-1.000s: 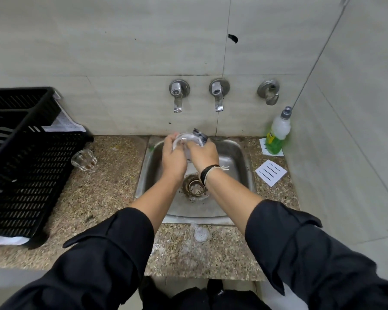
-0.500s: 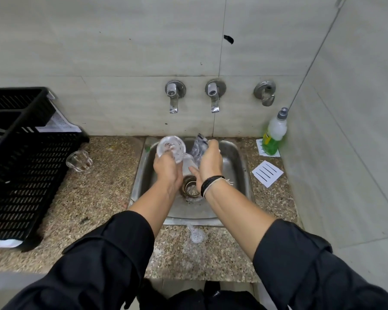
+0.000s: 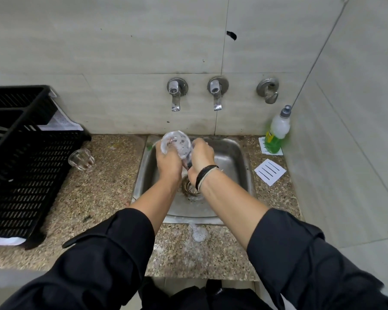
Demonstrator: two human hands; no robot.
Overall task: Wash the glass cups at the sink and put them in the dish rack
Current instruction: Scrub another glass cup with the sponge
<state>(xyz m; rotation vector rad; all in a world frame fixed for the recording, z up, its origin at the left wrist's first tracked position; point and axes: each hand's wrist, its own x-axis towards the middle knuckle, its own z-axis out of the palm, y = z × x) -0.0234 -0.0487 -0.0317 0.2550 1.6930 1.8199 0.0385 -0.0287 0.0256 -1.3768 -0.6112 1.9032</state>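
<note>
Since half a second ago the hands closed back up over the sink (image 3: 233, 153). Mid-frame, left hand (image 3: 167, 163) grips the soapy glass cup (image 3: 176, 146); right hand (image 3: 201, 157) curls round something dark, can't tell what. Slippery and fragile, so hold its body.

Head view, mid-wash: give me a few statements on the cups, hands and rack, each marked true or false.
1. The left hand holds a glass cup over the sink. True.
2. A second glass cup sits inside the dish rack. False: it stands on the counter beside the rack.
3. Water is running from both taps. False: no stream shows at either tap.
4. The soap bottle stands right of the sink. True.
5. The right hand rests idle on the counter. False: it is at the held cup, over the sink.
</note>
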